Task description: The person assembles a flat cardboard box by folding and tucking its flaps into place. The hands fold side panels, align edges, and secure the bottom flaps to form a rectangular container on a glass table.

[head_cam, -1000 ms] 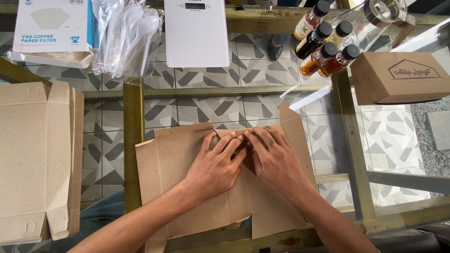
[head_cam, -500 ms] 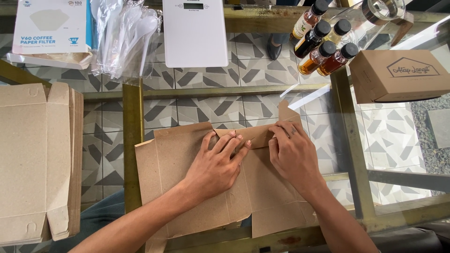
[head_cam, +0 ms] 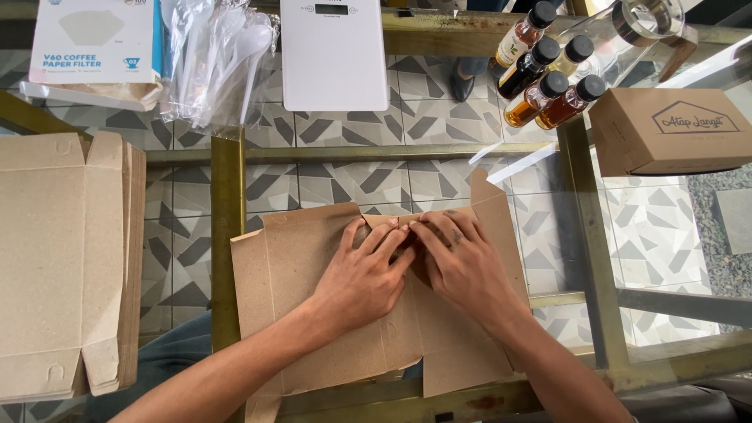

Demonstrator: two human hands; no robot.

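— Head view: where do the hands sit?

— Both lie flat, side by side, on the unfolded brown cardboard box blank [head_cam: 313,258] at the near edge of the glass-topped table [head_cam: 603,235]. The left hand [head_cam: 362,278] presses with fingers spread open, gripping nothing; the right hand [head_cam: 462,262] likewise presses palm down, fingers bent over a fold.

— And around?

— A stack of flat brown cardboard blanks [head_cam: 66,258] at the left edge, a closed brown cardboard box [head_cam: 674,129] at the far right, four small dark-capped syrup bottles [head_cam: 548,78] beside it.
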